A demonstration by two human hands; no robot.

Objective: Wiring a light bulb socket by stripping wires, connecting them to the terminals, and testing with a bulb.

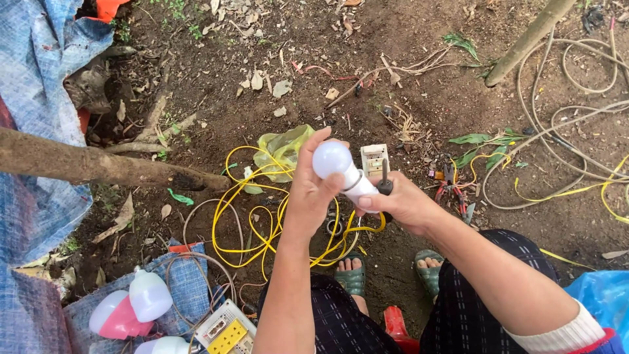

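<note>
Centre of the frame: the left hand (pixel 313 190) wraps its fingers and thumb over the smooth, round white dome of an LED bulb (pixel 337 165). The right hand (pixel 401 204) pinches the bulb's white plastic neck from below and also grips a dark lamp socket (pixel 385 187) against it. Both hands are closed firmly on the bulb, held above bare, crumbly brown soil.

Under the hands, glossy yellow cable (pixel 262 216) lies in loose loops, with a crumpled yellow-green plastic bag (pixel 283 148) just above it; I can't tell what the bag holds. A small white switch box (pixel 374 158) sits behind the bulb. Red-handled pliers (pixel 452 190) lie to the right.

Lower left, on woven blue tarpaulin (pixel 39 216), rest a white bulb (pixel 150 296), a pink-and-white bulb (pixel 113 316) and a white-and-yellow socket box (pixel 226 331). A rough tree trunk (pixel 92 165) crosses the left side.
</note>
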